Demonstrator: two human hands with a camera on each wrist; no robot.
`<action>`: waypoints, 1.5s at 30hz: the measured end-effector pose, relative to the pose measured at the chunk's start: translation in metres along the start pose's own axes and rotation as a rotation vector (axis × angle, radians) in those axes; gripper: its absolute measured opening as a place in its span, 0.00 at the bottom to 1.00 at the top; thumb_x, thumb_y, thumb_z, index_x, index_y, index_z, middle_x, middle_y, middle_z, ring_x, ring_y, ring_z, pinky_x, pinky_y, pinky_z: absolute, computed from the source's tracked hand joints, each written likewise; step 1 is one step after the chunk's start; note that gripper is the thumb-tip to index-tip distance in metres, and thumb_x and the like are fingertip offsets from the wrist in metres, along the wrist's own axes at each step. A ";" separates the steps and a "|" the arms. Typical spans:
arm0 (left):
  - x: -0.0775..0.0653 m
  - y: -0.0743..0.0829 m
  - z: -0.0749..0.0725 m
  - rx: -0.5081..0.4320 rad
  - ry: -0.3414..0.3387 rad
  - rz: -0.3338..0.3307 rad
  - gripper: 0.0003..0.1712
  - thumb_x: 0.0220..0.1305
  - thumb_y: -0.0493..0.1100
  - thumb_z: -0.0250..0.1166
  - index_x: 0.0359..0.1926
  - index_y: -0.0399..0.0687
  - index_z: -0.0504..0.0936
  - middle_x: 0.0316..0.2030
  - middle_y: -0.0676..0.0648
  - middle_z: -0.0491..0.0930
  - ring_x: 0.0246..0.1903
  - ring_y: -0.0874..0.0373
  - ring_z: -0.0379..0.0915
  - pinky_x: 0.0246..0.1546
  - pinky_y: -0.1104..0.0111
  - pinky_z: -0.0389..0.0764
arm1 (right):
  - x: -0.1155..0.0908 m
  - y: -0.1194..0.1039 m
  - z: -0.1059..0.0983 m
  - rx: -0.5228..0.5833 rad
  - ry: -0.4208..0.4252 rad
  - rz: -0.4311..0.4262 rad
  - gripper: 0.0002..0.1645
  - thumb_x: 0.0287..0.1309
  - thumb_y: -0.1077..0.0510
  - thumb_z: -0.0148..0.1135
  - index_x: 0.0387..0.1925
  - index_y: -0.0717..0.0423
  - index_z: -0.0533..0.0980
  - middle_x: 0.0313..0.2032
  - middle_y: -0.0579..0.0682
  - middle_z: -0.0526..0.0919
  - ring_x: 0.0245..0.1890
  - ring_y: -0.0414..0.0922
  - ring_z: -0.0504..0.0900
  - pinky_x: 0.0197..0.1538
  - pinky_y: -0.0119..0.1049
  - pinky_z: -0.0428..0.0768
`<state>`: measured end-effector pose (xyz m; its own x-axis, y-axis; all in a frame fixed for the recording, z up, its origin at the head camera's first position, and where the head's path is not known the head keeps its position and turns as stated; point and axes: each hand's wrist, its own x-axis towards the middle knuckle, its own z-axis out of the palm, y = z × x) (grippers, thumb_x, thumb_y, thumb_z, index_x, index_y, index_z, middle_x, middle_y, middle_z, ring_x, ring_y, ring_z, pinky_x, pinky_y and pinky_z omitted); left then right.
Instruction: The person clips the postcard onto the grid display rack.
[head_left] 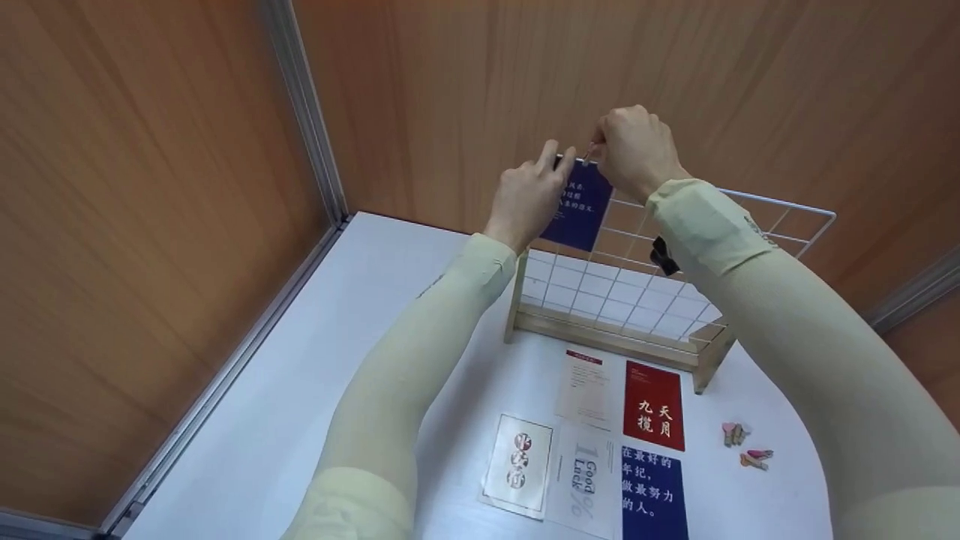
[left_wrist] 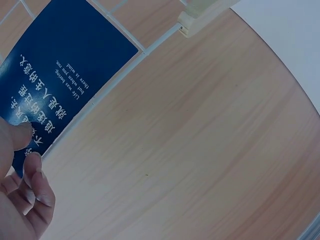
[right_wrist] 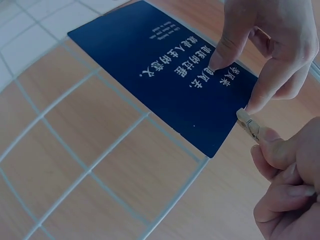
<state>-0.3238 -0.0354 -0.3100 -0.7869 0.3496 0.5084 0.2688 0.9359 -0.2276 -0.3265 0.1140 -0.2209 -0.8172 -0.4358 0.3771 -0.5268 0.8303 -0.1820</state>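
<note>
Head view: both hands work close together at the top of a white wire grid [head_left: 780, 202] on a wooden base [head_left: 600, 334]. Left hand [head_left: 529, 196] pinches a navy quote card [head_left: 581, 206] near its upper edge; right hand [head_left: 641, 146] grips a small wooden clothespin [right_wrist: 248, 125] at that edge. Card lies against the grid's upper left. Its English is legible only from the left wrist: "Life was boring but when you run, there is wind"; Chinese above includes 就是人生的意义. The right wrist view alone shows the clothespin clearly, with the left thumb on the card's printed face. On the table [head_left: 390, 300], seen only from the head: red card [head_left: 654, 409], 九天揽月; second navy card [head_left: 651, 495], 在最好的年纪,做最努力的人; pale card [head_left: 585, 480], "Good Luck" beside a large "1" and "%"; bordered card [head_left: 517, 469], three round emblems, characters uncertain; red-headed card [head_left: 585, 390], print too small. Spare clips [head_left: 754, 461] lie to the right.
</note>
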 end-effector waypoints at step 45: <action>0.002 0.015 0.005 -0.026 0.027 -0.014 0.27 0.76 0.40 0.49 0.73 0.57 0.65 0.62 0.46 0.69 0.32 0.58 0.78 0.29 0.69 0.84 | 0.007 0.001 -0.007 -0.047 -0.131 0.034 0.12 0.64 0.70 0.57 0.45 0.74 0.80 0.43 0.70 0.82 0.41 0.64 0.84 0.46 0.54 0.83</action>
<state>-0.3244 -0.0206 -0.3170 -0.7755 0.3372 0.5337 0.2724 0.9414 -0.1989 -0.3307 0.1140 -0.2118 -0.8595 -0.4466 0.2488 -0.4895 0.8593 -0.1486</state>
